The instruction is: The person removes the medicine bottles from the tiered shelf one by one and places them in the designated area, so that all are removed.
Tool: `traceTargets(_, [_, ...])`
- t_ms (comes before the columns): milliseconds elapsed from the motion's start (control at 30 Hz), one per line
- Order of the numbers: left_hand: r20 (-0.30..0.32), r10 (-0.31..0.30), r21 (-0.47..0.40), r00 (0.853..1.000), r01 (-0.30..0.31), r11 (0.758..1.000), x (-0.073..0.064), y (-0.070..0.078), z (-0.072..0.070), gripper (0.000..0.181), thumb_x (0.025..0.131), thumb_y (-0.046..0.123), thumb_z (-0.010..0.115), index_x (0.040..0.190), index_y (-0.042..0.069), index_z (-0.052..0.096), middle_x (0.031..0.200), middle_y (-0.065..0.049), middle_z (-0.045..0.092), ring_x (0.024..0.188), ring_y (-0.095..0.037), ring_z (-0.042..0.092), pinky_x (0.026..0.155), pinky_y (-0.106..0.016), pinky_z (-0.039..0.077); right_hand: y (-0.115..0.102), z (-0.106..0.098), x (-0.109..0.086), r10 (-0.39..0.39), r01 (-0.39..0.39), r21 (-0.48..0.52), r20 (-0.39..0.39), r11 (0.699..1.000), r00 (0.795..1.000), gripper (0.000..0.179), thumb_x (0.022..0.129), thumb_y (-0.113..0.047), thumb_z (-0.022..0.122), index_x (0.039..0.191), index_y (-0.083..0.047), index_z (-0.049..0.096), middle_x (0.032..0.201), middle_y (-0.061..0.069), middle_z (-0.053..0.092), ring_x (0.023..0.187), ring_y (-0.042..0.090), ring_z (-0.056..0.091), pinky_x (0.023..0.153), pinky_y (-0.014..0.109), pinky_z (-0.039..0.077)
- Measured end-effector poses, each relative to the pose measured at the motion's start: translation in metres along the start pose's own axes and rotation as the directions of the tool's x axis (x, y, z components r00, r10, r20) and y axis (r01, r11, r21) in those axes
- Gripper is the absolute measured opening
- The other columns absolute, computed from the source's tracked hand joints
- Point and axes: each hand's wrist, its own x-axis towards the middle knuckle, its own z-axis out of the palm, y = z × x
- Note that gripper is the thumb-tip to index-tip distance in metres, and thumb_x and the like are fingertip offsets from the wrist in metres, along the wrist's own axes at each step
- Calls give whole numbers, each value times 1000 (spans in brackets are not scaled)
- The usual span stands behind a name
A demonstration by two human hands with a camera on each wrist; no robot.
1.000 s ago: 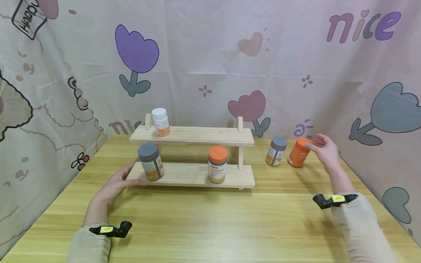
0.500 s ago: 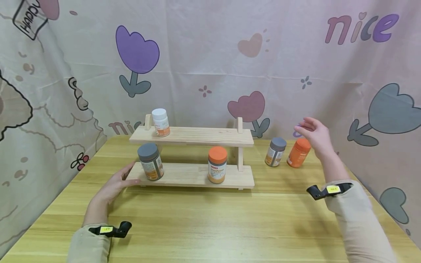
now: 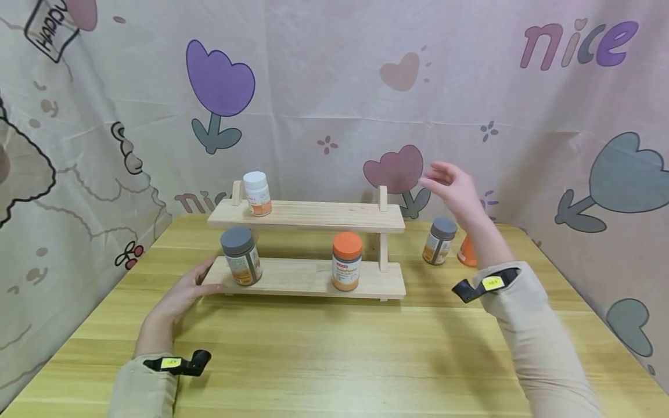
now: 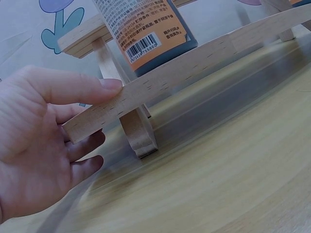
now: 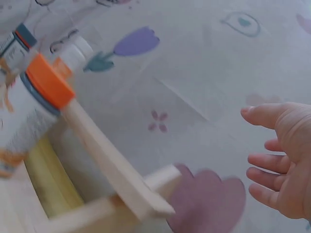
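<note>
The left hand (image 3: 180,296) grips the left end of the lower board of a two-tier wooden shelf (image 3: 292,276). In the left wrist view its thumb (image 4: 109,87) lies along the board's front edge, with other fingers behind and below. Just beside that hand, a grey-lidded supplement jar (image 3: 240,255) stands on the lower board. Held in the air to the right of the shelf, the right hand (image 3: 452,188) has nothing in its fingers. Below it on the table are a smaller grey-lidded bottle (image 3: 439,241) and an orange bottle (image 3: 467,253), the latter partly hidden by the right forearm.
An orange-lidded jar (image 3: 346,261) stands on the lower board towards the right. A white bottle (image 3: 257,194) with an orange band sits at the left of the upper board. Behind the wooden table (image 3: 313,360) hangs a printed cloth (image 3: 313,69).
The right hand has left the orange bottle, risen and swung left towards the shelf; its forearm now covers part of that bottle. The left hand keeps its place on the shelf.
</note>
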Motion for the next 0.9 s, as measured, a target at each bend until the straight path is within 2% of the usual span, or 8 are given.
traceTargets(233, [-1, -1, 5, 1000, 1, 1000, 0, 0, -1, 90, 85, 14, 65, 146, -4, 2, 151, -26, -2, 136, -45, -4, 107, -61, 2, -22, 39, 13, -69, 63, 84, 71, 994, 995, 59, 87, -17, 64, 138, -1, 39, 129, 21, 51, 119, 25, 48, 100, 35, 38])
traceTargets(567, [-2, 5, 18, 1000, -5, 1000, 0, -1, 0, 90, 85, 15, 65, 146, -4, 2, 151, -26, -1, 136, -45, -3, 107, -61, 3, -50, 100, 25, -78, 56, 129, 171, 990, 982, 57, 86, -16, 67, 136, -3, 42, 126, 16, 54, 116, 23, 50, 98, 35, 40])
traceTargets(900, [2, 8, 11, 1000, -8, 1000, 2, -3, -1, 89, 85, 15, 65, 146, -4, 3, 151, -26, 0, 136, -44, -2, 107, -60, 3, -66, 152, 31, -78, 33, 178, 251, 983, 965, 58, 85, -16, 67, 136, -5, 43, 124, 14, 55, 112, 20, 52, 97, 32, 41])
